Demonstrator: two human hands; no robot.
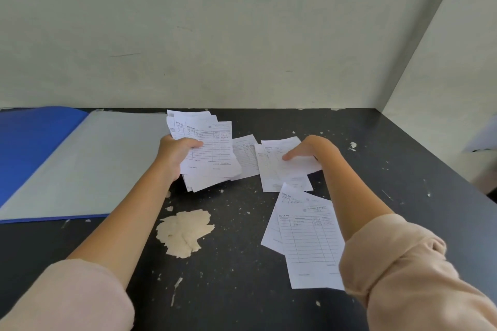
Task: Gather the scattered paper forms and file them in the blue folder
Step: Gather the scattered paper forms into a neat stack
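Gathering stage, seen from above. My left hand [176,154] grips the gathered stack [212,142] of forms just to the right of the blue folder [35,148]. The thumb is curled over the top sheet and the fingers are hidden beneath. The sheets are fanned unevenly, so I judge the firm pinch keeps them from sliding apart.

The folder lies open on the table [242,290] with its pale inner leaf [102,158] facing up, ready to take the stack without a further opening move.

Farther right of the folder, my right hand [312,148] is spread, its fingers [291,154] straight and pressed flat on the overlapping forms [285,169]. This is probably to drag them toward the stack rather than lift each one. A single form [246,158] lies between the stack and these sheets.

Farthest from the folder, toward me, the near forms [309,242] lie ungathered, partly under my right sleeve. A pale worn patch [185,231] marks the table below the stack.

Filing is not yet begun.
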